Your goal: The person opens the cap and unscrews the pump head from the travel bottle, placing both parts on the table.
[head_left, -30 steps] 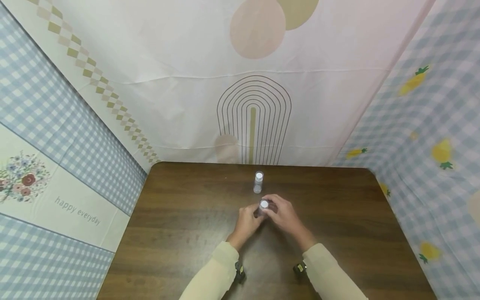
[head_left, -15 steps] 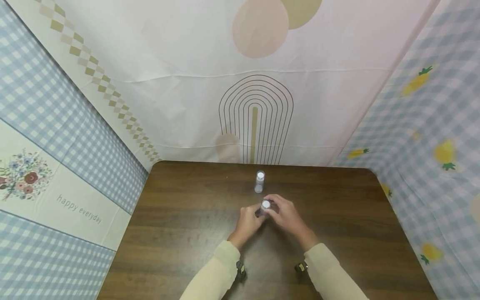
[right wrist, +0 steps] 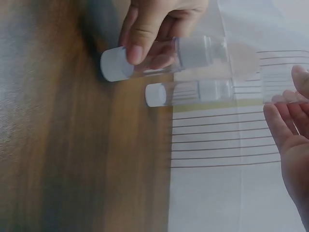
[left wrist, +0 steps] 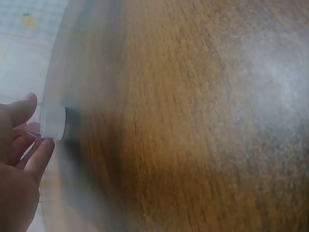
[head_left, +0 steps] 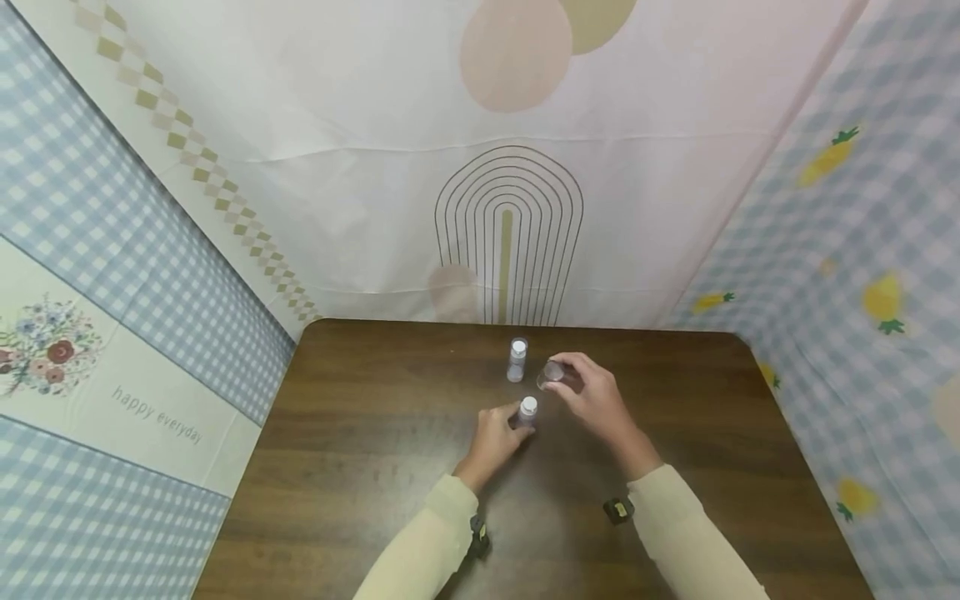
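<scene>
My left hand [head_left: 493,440] holds a small clear bottle upright on the table, its white top [head_left: 528,406] uncovered. In the right wrist view, thumb and fingers wrap the clear body of that bottle [right wrist: 153,50], which has a white base. Only its white base [left wrist: 53,123] shows well in the left wrist view. My right hand [head_left: 598,404] pinches a clear cap [head_left: 553,372], raised apart from the bottle, to its far right. A similar clear bottle [head_left: 517,362] with a white top stands just beyond, touched by neither hand.
The brown wooden table [head_left: 360,433] lies under both hands. Behind it hangs a pale printed cloth [head_left: 375,217]. Checked cloths line both sides, including a pineapple-printed one [head_left: 825,317] on the right.
My right hand has pulled the clear cap off the held bottle and moved it away and to the right. My left hand stays round the bottle. The other bottle has not moved.
</scene>
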`<state>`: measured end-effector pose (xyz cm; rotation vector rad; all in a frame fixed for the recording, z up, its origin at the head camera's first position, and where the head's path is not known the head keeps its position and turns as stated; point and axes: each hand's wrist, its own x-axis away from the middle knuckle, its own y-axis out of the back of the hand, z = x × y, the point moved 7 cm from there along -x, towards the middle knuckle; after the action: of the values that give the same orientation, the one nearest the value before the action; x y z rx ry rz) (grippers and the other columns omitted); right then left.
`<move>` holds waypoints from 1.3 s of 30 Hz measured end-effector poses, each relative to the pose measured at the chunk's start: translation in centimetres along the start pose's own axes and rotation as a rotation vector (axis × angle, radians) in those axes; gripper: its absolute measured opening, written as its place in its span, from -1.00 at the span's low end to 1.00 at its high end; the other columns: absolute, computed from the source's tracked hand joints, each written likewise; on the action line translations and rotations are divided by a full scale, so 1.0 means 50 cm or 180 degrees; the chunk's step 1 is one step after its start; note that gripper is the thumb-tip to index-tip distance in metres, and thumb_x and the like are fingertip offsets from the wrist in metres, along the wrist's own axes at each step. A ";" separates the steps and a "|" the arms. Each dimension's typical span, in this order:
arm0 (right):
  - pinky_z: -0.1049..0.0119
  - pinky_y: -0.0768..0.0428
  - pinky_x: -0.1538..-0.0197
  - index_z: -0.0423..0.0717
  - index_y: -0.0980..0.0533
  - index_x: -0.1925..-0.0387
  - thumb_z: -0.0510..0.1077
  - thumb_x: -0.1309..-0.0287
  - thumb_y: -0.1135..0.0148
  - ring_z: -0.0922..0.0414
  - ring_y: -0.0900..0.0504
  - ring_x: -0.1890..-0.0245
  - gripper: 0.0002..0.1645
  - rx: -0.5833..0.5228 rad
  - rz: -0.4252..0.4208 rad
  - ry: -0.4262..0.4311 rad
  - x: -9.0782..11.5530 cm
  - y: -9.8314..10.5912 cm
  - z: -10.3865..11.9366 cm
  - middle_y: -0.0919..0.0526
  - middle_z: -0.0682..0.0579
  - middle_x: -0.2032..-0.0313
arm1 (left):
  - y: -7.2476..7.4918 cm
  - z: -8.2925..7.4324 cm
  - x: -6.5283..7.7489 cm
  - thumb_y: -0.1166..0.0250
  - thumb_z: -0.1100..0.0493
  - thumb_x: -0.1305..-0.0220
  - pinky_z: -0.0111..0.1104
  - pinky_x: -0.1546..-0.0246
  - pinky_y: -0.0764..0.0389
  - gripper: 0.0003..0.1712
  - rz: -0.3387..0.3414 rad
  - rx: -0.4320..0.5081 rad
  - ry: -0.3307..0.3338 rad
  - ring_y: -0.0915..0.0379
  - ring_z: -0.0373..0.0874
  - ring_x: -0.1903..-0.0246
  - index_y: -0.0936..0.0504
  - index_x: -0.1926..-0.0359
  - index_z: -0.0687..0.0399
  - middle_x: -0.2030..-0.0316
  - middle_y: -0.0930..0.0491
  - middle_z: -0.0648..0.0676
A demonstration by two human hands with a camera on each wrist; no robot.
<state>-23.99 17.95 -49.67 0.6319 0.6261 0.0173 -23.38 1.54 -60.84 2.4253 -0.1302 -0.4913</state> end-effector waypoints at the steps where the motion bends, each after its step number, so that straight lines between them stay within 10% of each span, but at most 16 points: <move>1: 0.49 -0.70 0.07 -0.23 -0.61 -0.01 -0.34 0.00 -0.58 0.01 -0.73 0.10 -0.50 -0.0025 0.0004 -0.0028 0.003 0.002 -0.003 -0.71 -0.10 0.07 | 0.000 0.000 -0.001 -0.63 0.26 0.00 -0.21 0.16 -0.77 -0.55 0.0017 0.0012 0.0019 -0.79 0.02 0.20 -0.78 0.03 0.26 0.17 -0.81 0.22; 39: 0.08 -0.74 -0.02 -0.18 -0.55 -0.02 -0.25 -0.09 -0.54 -0.08 -0.73 0.03 -0.53 0.0174 0.0497 -0.1455 0.194 -0.017 -0.157 -0.67 -0.11 0.07 | -0.003 0.005 0.002 -0.64 0.26 0.01 -0.24 0.17 -0.77 -0.56 0.0044 0.0047 0.0200 -0.78 -0.02 0.21 -0.78 0.05 0.27 0.19 -0.81 0.20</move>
<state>-20.56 23.48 -60.35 0.7081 0.1354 0.0012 -23.35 1.48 -61.13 2.4498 -0.1241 -0.4090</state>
